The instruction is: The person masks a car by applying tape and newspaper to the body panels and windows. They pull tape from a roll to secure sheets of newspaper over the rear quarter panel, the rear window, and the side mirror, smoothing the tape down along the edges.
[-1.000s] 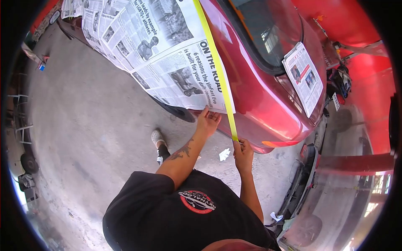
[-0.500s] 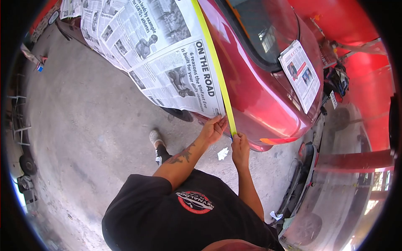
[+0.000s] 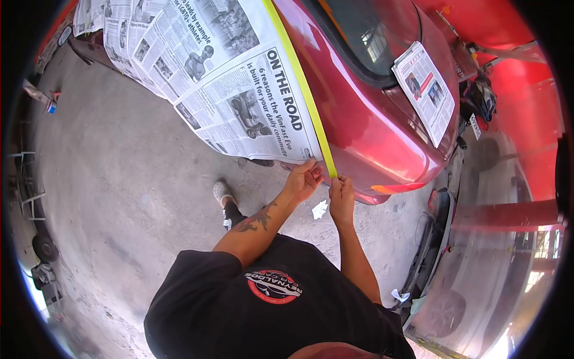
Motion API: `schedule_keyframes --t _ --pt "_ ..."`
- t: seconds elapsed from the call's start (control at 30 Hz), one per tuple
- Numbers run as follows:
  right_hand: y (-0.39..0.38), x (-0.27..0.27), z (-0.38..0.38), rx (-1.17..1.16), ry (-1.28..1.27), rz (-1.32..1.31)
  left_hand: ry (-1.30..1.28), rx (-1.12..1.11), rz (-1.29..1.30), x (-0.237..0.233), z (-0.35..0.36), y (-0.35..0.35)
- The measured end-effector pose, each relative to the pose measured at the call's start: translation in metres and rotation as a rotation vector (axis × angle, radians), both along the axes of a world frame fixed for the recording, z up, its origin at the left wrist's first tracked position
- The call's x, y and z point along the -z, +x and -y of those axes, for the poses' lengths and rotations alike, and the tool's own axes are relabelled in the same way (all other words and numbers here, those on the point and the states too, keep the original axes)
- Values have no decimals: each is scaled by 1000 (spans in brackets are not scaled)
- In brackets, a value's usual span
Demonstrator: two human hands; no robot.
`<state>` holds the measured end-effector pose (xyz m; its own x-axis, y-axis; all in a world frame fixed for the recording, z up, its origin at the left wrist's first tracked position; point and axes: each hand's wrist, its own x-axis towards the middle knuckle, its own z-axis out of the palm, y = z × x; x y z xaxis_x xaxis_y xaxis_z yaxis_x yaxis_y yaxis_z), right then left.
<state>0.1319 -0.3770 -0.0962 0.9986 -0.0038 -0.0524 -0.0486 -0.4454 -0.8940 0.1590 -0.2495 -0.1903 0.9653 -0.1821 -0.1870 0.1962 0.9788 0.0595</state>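
A strip of yellow masking tape (image 3: 311, 105) runs along the edge of a newspaper sheet (image 3: 263, 119) that covers the side of a dark red car (image 3: 353, 131). At the tape's lower end, my right hand (image 3: 342, 200) is closed, pinching the strip between thumb and fingers. Just left of it, my left hand (image 3: 304, 180) has curled fingers, with its fingertips on the bottom corner of the newspaper. That corner lies beside the tape near the car's rear. What sits inside each curled palm is hidden.
A folded newspaper stack (image 3: 426, 93) lies on the car's rear, below the back window (image 3: 365, 36). A crumpled white paper (image 3: 320, 209) is on the concrete floor (image 3: 137, 167). To the right stand a dark bumper (image 3: 427, 251) and a plastic-covered vehicle (image 3: 478, 293).
The car and newspaper sit slightly higher and further left in view. My left fingers have curled more at the paper's corner. My right hand still grips the tape end.
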Motion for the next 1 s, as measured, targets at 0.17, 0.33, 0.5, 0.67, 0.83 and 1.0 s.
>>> schedule_keyframes --t 0.17,0.33,0.5,0.67,0.83,1.0 --pt "5 14 -1 -7 -65 2 -12 -2 7 -6 1 0" --pt "12 24 -1 1 -171 32 -10 10 1 -22 -1 -4" --pt "23 28 1 -8 -165 30 16 57 -16 -34 -5 -7" --pt "28 22 -2 -37 -142 -17 -11 101 -31 -24 -9 -17" --pt "25 18 -16 15 -160 105 171 257 -161 -65 -38 -37" --pt "24 19 -16 -6 19 172 1222 525 459 -85 -64 -29"
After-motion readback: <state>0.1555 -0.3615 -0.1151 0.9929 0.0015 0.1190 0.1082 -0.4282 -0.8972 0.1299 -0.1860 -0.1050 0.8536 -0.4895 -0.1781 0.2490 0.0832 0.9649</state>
